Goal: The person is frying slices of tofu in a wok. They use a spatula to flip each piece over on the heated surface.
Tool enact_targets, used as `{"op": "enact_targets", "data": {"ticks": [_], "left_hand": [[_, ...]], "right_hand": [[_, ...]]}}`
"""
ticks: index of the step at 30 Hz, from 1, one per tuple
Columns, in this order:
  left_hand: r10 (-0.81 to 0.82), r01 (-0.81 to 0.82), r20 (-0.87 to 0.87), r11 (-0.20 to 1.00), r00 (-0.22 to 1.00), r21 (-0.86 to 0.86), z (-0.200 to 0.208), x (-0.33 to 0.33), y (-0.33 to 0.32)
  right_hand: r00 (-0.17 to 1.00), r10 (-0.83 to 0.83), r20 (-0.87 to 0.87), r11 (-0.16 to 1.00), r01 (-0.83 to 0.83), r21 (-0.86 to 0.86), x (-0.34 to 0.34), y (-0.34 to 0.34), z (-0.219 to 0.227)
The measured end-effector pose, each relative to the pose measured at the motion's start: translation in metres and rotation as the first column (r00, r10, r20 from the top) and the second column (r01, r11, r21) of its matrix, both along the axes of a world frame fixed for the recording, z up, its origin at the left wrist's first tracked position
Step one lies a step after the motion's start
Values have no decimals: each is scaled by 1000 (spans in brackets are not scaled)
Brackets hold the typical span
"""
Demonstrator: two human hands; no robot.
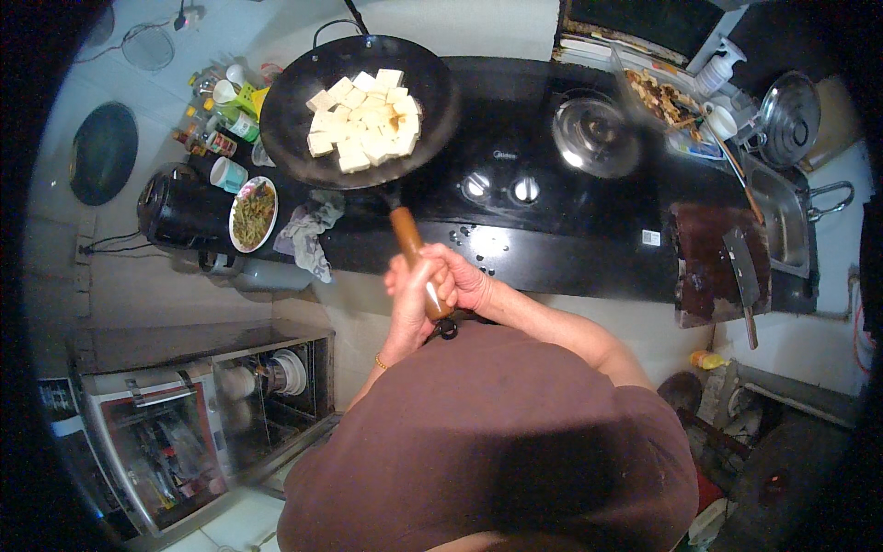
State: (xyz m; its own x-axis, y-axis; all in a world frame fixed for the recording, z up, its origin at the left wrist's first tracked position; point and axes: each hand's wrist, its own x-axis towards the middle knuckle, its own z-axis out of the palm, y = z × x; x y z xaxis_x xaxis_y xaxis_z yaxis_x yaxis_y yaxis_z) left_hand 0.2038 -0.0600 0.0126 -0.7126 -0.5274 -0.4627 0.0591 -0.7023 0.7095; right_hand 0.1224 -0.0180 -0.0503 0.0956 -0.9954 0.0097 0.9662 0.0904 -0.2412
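From where I stand, a plate of greens (234, 221) sits left of the wok (437, 101); tofu (365, 120) lies inside; nearer than the wok, left hand (410, 285) and right hand (466, 279) have fingers clenched round its handle (405, 230); I'd tilt slowly, sparing the cubes

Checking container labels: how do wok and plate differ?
Colour: the wok is black, the plate white.
Size: wok looks larger than plate.
Contents: wok holds white cubes, plate greenish strips.
Hands: left hand and right hand grip the wok's handle; neither touches the plate.
Shared: roundish, holding food.
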Motion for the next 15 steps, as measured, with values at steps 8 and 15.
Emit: {"op": "enact_targets", "data": {"ticks": [8,15], "left_hand": [[-25,25,-23,1000,999,0,-4,3,-3],[-9,10,-7,996,1000,87,-19,22,-18]], "right_hand": [[999,-11,-48,1000,12,19,-1,0,-5],[998,43,-51,999,-43,-13,10,-9,-19]]}}
